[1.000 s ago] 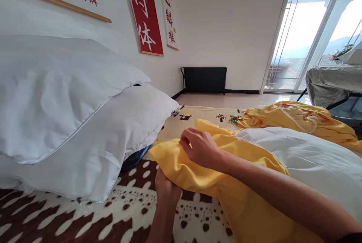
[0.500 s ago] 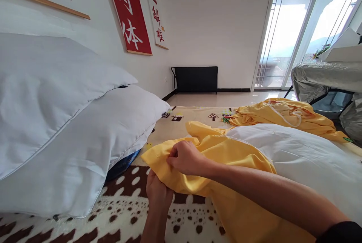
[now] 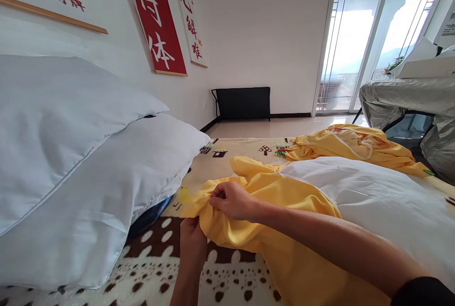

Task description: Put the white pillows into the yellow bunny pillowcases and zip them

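A yellow pillowcase (image 3: pixel 284 192) lies bunched over the near end of a plump white pillow (image 3: pixel 362 192) on the bed. My right hand (image 3: pixel 232 200) reaches across from the right and pinches the pillowcase near its left corner. Lower down, my left hand (image 3: pixel 194 239) grips the edge of the same corner, its fingertips partly hidden by the cloth. The corner is pulled out to the left between both hands. Part of the pillowcase drapes down under my right forearm.
Two white pillows (image 3: pixel 149 154) are stacked at the left, with a dark blue item (image 3: pixel 149 218) under them. More yellow cloth (image 3: pixel 351 142) lies crumpled behind. A brown-and-white patterned blanket (image 3: pixel 227 273) covers the bed. Something silver-covered (image 3: pixel 401 95) stands by the glass door.
The pillowcase corner has turned and gathered more tightly between my hands. My left hand has shifted slightly left. The whole view has moved a little.
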The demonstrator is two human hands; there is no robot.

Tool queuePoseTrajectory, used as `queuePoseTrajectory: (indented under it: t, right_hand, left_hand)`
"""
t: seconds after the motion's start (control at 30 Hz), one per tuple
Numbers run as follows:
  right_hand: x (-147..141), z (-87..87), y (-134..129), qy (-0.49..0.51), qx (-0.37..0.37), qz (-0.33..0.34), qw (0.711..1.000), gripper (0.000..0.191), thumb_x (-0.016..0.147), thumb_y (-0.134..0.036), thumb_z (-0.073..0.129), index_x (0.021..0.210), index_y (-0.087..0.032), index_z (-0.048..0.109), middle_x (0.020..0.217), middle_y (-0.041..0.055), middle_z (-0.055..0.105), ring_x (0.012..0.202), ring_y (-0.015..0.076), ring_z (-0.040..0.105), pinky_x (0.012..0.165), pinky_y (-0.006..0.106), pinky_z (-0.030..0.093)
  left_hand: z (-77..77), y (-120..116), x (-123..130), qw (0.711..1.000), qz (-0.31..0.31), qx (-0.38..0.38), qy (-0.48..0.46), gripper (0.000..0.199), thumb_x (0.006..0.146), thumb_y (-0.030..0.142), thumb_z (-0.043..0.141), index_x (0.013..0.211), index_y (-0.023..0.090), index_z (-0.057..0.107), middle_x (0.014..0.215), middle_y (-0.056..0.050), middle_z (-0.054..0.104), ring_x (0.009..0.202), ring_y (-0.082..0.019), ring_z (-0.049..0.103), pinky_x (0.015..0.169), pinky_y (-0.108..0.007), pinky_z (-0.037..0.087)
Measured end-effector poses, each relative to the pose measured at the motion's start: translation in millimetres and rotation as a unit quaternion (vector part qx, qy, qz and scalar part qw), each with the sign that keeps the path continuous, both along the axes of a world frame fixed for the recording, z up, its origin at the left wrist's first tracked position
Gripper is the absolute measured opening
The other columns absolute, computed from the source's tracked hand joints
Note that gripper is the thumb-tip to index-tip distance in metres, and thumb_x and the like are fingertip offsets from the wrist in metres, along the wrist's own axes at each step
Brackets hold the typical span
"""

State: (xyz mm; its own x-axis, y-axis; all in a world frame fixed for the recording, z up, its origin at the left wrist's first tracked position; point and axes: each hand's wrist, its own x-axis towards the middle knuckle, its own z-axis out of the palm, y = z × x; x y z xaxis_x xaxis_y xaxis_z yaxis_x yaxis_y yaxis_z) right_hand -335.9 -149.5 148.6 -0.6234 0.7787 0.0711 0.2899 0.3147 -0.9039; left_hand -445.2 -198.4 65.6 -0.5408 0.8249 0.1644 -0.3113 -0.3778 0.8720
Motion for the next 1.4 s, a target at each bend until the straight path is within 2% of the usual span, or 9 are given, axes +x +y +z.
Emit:
queuePoseTrajectory:
  t: [0.17, 0.3, 0.53, 0.67, 0.83, 0.93, 1.1, 1.23, 1.4]
  right_hand:
    - [-1, 0.5, 1, -0.021, 0.035, 0.014, 0.999, 0.012, 0.078, -0.015, 0.057, 0.067, -0.015, 0.054, 0.065, -0.0033, 0.053, 0.062, 0.0074, 0.046, 0.054, 0.018, 0.034]
    - [-4, -1.8, 0, -0.044, 0.093, 0.015, 0.995, 0.009, 0.077, -0.016, 0.058, 0.069, -0.016, 0.053, 0.071, -0.0021, 0.057, 0.066, 0.0086, 0.048, 0.058, 0.019, 0.035]
    - [-6, -11.3, -2, -0.075, 0.219, 0.034, 0.972, 0.006, 0.079, -0.02, 0.053, 0.073, -0.017, 0.054, 0.072, -0.0003, 0.059, 0.063, 0.0104, 0.046, 0.055, 0.021, 0.031]
    - [-1, 3.9, 22, -0.074, 0.243, 0.104, 0.962, 0.012, 0.079, -0.011, 0.052, 0.082, -0.017, 0.062, 0.081, 0.0001, 0.065, 0.073, 0.0109, 0.055, 0.066, 0.02, 0.038]
    - [4, 18.0, 60, -0.1, 0.288, 0.164, 0.938, 0.04, 0.081, -0.012, 0.058, 0.12, -0.022, 0.057, 0.125, 0.0045, 0.059, 0.115, 0.0182, 0.05, 0.099, 0.034, 0.033]
    - [1, 9.4, 72, -0.189, 0.262, 0.199, 0.925, 0.033, 0.081, -0.02, 0.061, 0.114, -0.022, 0.061, 0.118, 0.0034, 0.064, 0.104, 0.0179, 0.056, 0.092, 0.032, 0.037]
    - [1, 0.2, 89, -0.221, 0.299, 0.141, 0.917, 0.009, 0.081, -0.015, 0.058, 0.086, -0.016, 0.065, 0.083, 0.0012, 0.067, 0.075, 0.0121, 0.057, 0.067, 0.022, 0.038]
    - [3, 13.5, 96, -0.177, 0.361, 0.057, 0.914, 0.015, 0.091, -0.02, 0.046, 0.094, -0.015, 0.06, 0.088, 0.0047, 0.065, 0.08, 0.0139, 0.055, 0.076, 0.025, 0.035]
    - [1, 23.7, 94, -0.192, 0.426, 0.033, 0.884, 0.024, 0.097, -0.03, 0.037, 0.102, -0.017, 0.056, 0.097, 0.0071, 0.064, 0.088, 0.0163, 0.056, 0.087, 0.031, 0.032]
  left_hand:
    - [-0.7, -1, 0, 0.996, 0.088, 0.01, -0.014, 0.051, 0.051, 0.023, 0.082, 0.099, 0.016, 0.068, 0.094, -0.006, 0.071, 0.088, -0.023, 0.066, 0.072, -0.027, 0.056]
    - [0.6, -3, -4, 0.993, 0.067, -0.01, -0.097, 0.038, 0.056, 0.035, 0.076, 0.088, 0.015, 0.069, 0.082, -0.007, 0.07, 0.079, -0.022, 0.066, 0.064, -0.027, 0.055]
    - [-1.3, -7, -12, 0.992, 0.105, -0.037, 0.065, 0.037, 0.051, 0.03, 0.082, 0.081, 0.013, 0.068, 0.073, -0.003, 0.065, 0.078, -0.019, 0.062, 0.062, -0.02, 0.052]
    - [-2.3, -6, -11, 0.992, 0.107, -0.034, 0.049, 0.048, 0.049, 0.035, 0.083, 0.089, 0.013, 0.069, 0.078, -0.005, 0.068, 0.077, -0.021, 0.063, 0.06, -0.021, 0.052]
    - [-0.4, -8, -8, 0.996, 0.055, -0.063, -0.006, 0.054, 0.041, 0.035, 0.087, 0.085, 0.011, 0.068, 0.074, -0.007, 0.068, 0.072, -0.023, 0.065, 0.056, -0.025, 0.053]
    - [2.8, -12, -8, 0.997, 0.03, -0.074, -0.026, 0.054, 0.038, 0.037, 0.087, 0.081, 0.011, 0.068, 0.068, -0.006, 0.067, 0.066, -0.023, 0.065, 0.054, -0.025, 0.053]
    - [10.3, -18, -7, 0.997, 0.006, -0.066, -0.035, 0.05, 0.047, 0.043, 0.085, 0.081, 0.012, 0.068, 0.063, -0.004, 0.066, 0.065, -0.021, 0.065, 0.054, -0.024, 0.053]
    - [15.1, -17, -9, 0.996, 0.006, -0.036, -0.087, 0.053, 0.053, 0.038, 0.083, 0.098, 0.015, 0.067, 0.084, -0.007, 0.07, 0.077, -0.023, 0.067, 0.063, -0.028, 0.056]
    - [14.8, -11, -24, 0.988, 0.081, -0.037, -0.13, 0.028, 0.07, 0.026, 0.069, 0.096, 0.016, 0.067, 0.085, -0.004, 0.069, 0.077, -0.016, 0.064, 0.063, -0.022, 0.052]
